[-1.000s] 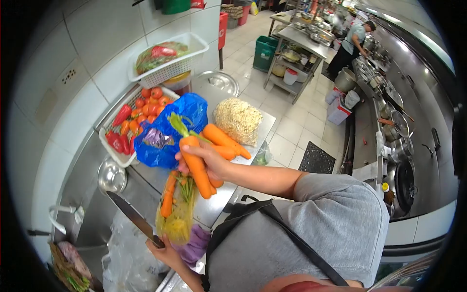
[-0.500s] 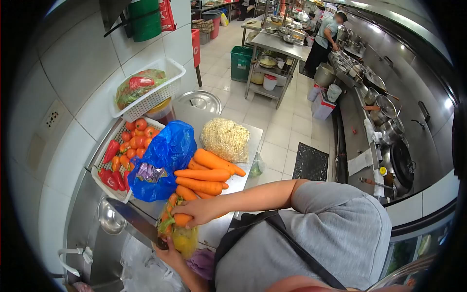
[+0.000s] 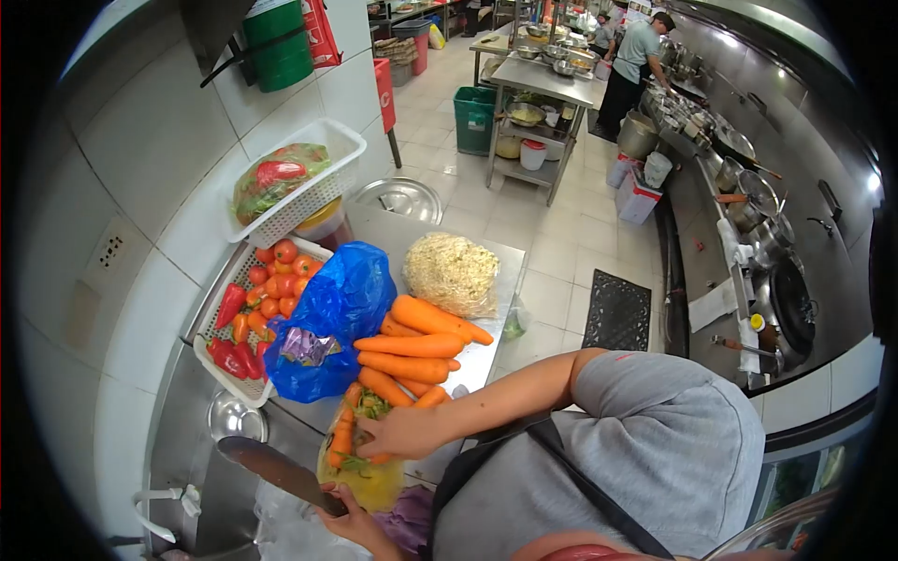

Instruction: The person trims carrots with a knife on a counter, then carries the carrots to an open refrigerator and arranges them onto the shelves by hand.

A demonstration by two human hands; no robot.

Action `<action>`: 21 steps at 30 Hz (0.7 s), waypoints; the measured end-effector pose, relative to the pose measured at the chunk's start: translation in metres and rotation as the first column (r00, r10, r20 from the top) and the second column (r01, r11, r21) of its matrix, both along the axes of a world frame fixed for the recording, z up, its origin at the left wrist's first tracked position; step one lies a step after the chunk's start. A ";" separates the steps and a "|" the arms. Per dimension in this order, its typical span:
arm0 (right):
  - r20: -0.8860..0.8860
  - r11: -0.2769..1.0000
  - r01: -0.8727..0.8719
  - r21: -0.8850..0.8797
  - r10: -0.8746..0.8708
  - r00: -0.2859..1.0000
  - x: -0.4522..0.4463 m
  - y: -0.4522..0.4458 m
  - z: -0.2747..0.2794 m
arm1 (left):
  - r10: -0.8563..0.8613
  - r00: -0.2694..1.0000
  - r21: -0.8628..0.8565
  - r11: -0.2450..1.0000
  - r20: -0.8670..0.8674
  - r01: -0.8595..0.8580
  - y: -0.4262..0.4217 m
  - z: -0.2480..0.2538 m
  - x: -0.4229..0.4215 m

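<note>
My left hand (image 3: 348, 516) is closed on the handle of a large knife (image 3: 281, 473), whose blade points left over the sink edge. My right hand (image 3: 404, 436) reaches over a yellowish plastic bag (image 3: 374, 491) with carrots and green stems. Its fingers are bent among them, and what they grip is hidden. Several loose carrots (image 3: 409, 346) lie piled on the steel table, just above my right hand. Beside them are a blue plastic bag (image 3: 351, 290) with something purple wrapped inside and a clear bag of pale yellow food (image 3: 453, 273).
A white basket (image 3: 254, 395) holds tomatoes and red peppers; another basket (image 3: 339, 179) holds bagged vegetables. A metal bowl (image 3: 236, 418) sits in the sink at left, near a faucet (image 3: 154, 500). A co-worker (image 3: 631, 75) stands by the stove line at upper right.
My right hand first held up a carrot, then moved down to the yellowish bag, where it remains. More carrots now lie on the pile. My left hand still holds the knife.
</note>
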State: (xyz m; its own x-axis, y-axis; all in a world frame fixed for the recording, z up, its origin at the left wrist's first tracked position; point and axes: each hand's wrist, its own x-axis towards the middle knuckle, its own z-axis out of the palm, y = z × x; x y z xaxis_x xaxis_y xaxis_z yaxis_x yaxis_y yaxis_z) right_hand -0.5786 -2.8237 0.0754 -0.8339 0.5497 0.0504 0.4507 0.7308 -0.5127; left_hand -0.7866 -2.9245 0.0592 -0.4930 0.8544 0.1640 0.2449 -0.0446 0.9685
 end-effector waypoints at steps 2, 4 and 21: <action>-0.016 0.999 -0.006 -0.036 0.006 1.000 0.004 -0.001 0.006 | 0.003 1.000 0.020 1.000 0.018 -0.004 -0.002 -0.007 0.003; -0.033 0.998 -0.017 -0.066 0.014 0.999 0.001 0.001 0.009 | 0.008 0.999 0.046 0.999 0.035 -0.009 -0.005 -0.004 0.002; -0.199 0.924 0.079 -0.373 -0.163 0.966 -0.001 0.009 0.001 | -0.104 0.994 -0.104 0.989 -0.028 0.101 -0.028 0.006 0.023</action>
